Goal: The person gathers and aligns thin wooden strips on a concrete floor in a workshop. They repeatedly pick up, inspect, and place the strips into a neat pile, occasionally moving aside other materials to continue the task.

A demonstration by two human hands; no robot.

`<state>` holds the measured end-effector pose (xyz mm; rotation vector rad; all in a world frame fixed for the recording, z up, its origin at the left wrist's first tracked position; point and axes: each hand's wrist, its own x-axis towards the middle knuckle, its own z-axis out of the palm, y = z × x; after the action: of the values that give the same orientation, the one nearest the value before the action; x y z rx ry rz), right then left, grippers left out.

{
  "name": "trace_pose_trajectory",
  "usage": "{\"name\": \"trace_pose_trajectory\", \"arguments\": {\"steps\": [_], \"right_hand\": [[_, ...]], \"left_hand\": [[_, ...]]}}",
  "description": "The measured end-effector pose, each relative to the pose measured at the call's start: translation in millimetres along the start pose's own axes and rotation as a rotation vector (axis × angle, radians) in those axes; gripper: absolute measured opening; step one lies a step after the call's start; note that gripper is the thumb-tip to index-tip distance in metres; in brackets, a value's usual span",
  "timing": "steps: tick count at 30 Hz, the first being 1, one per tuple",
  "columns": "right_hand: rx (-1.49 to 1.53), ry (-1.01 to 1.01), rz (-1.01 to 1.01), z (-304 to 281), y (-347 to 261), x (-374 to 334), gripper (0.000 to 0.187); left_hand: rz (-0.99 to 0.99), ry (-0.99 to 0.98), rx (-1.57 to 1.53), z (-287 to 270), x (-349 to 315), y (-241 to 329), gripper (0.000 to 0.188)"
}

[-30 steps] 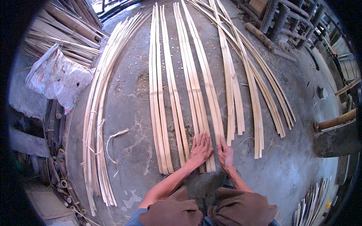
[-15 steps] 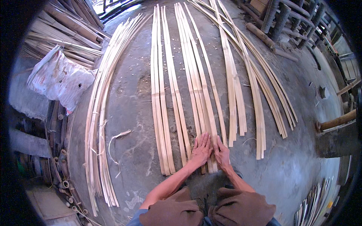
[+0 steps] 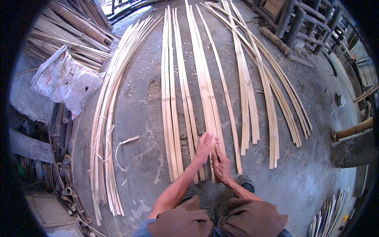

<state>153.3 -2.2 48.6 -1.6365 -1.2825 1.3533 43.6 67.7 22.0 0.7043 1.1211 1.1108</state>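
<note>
Long pale bamboo strips lie lengthwise on the grey floor before me. The near end of the middle strips (image 3: 206,98) is between my hands. My left hand (image 3: 204,147) closes on these strips from the left, fingers bent at their top. Just nearer and to the right, my right hand (image 3: 221,166) is curled round the same strips, its thumb and fingers upward. A lone strip (image 3: 226,94) lies to the right of them. To the left of my hands are two narrow groups of strips, the outer strips (image 3: 169,114) and the inner strips (image 3: 184,94).
A thick strip bundle (image 3: 104,102) lies at the left, beside a curled shaving (image 3: 128,140). Crossing strips (image 3: 268,106) spread at the right. A white sack (image 3: 65,81) rests by stacked bamboo at the far left. A wooden frame (image 3: 296,23) stands far right.
My hands have gone from lying flatter on the strips to gripping them. The middle strips are drawn closer together and lifted slightly, leaving the lone strip farther apart on the right.
</note>
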Motion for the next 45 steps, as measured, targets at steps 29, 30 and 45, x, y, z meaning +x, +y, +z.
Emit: {"name": "trace_pose_trajectory", "arguments": {"steps": [29, 30, 45], "right_hand": [[-0.155, -0.188, -0.115, 32.6, 49.6, -3.0, 0.069], [-0.163, -0.137, -0.210, 34.2, 51.5, -3.0, 0.070], [0.706, -0.362, 0.328, 30.3, 55.6, -4.9, 0.028]], "left_hand": [[-0.091, 0.155, 0.121, -42.6, -6.6, -27.7, 0.018], [-0.075, 0.159, 0.125, -40.8, -7.5, -26.3, 0.018], [0.046, 0.208, 0.422, -36.5, 0.9, -32.8, 0.027]]}}
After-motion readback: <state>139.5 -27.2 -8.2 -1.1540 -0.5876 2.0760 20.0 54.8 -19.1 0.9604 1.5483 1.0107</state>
